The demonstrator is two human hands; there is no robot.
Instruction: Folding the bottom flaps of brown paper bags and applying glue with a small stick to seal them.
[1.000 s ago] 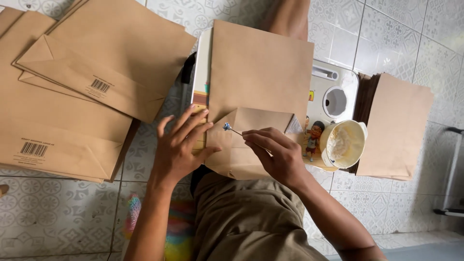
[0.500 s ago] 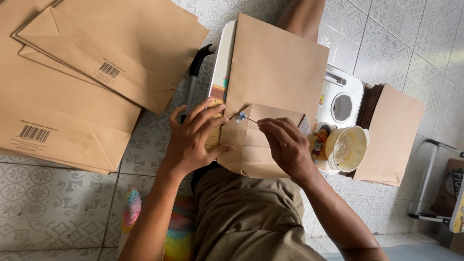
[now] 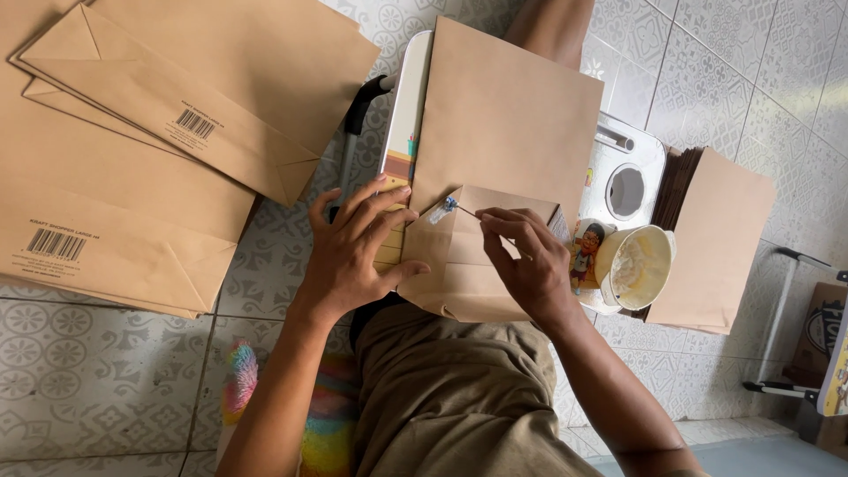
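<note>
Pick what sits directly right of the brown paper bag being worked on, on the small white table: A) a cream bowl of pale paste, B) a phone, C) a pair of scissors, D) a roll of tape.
A: the cream bowl of pale paste stands on the small white table, just right of the brown paper bag.

Right hand: the right hand [image 3: 528, 265] has slid rightward along the folded flap of the paper bag [image 3: 495, 168].
Stick: the thin stick [image 3: 459, 209] now lies with its blue tip at the flap's upper left corner.
Left hand: the left hand [image 3: 349, 256] has edged up, fingers further onto the flap.
</note>
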